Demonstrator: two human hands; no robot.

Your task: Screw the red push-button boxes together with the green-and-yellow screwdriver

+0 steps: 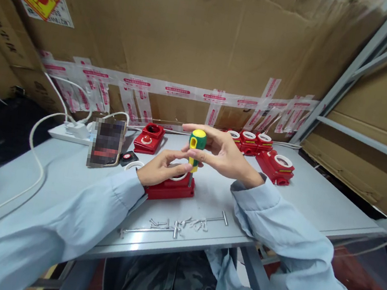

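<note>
A screwdriver (198,141) with a green and yellow handle stands nearly upright, its shaft pointing down at the right end of a red housing (170,191). My right hand (226,155) is closed around the handle, with the thumb in front and the index finger stretched over the top. Low on the handle, the thumb and fingers of my left hand (163,167) close in from the left, just above the housing. A white ring (178,176) on the housing is partly covered by that hand. The screwdriver's tip cannot be made out.
Near the front edge lie metal T-shaped rods (151,230) and several loose screws (160,223). Behind are a phone (106,144), a white power strip (70,132) with cables and a red housing (149,138). More red housings (277,167) stand back right, before a taped cardboard wall (194,43).
</note>
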